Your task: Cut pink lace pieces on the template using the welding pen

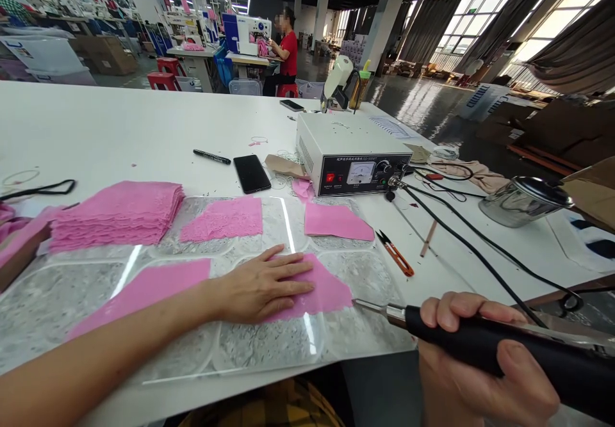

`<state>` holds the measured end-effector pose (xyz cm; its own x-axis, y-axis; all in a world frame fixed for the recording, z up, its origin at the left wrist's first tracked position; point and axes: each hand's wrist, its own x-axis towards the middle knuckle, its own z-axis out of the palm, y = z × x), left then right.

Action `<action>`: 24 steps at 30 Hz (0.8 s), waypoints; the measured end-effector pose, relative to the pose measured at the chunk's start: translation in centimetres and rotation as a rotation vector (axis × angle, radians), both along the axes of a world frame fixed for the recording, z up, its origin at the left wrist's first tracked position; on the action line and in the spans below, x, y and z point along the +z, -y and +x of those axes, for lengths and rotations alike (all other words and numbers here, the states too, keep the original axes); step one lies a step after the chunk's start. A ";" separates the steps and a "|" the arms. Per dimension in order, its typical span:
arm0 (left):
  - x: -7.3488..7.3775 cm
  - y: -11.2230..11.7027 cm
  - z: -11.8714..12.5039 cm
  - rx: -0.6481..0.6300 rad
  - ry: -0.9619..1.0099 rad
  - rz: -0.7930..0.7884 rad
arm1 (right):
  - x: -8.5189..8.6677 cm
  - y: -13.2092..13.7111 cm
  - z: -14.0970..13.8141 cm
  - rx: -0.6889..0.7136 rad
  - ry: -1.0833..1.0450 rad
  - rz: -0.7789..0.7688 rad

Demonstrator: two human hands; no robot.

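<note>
My left hand (262, 286) lies flat with fingers stretched, pressing a pink fabric piece (324, 286) onto a clear, glossy mat (365, 337). Wrapped in my right hand (485, 356) is a black-handled ultrasonic cutter (451, 331). Its thin metal tip is at the right edge of that fabric piece; whether it touches cannot be made out. Another pink piece (154, 286) lies partly under my left forearm. Farther back are a thick stack of pink fabric (118, 216), a lacy pink piece (225, 217) and a pink piece with a straight edge (339, 220).
Behind the mat stands a white power unit (355, 152), its black cable (471, 254) running along the right side. Orange thread snips (395, 254), a phone (252, 174), a pen (212, 156) and a glass jar (523, 201) lie around. A person in red (288, 52) sits at a sewing machine.
</note>
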<state>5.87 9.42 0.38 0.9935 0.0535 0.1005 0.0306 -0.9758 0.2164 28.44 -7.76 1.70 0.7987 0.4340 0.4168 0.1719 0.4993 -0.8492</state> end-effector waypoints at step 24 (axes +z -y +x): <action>0.7 -0.5 -0.4 -0.003 0.011 -0.178 | 0.5 -0.3 0.6 0.041 -0.189 0.139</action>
<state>5.43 9.88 1.06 0.9926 0.0683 0.1003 0.0244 -0.9222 0.3859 28.99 -7.50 2.19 0.8513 0.4164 0.3192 -0.0068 0.6171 -0.7869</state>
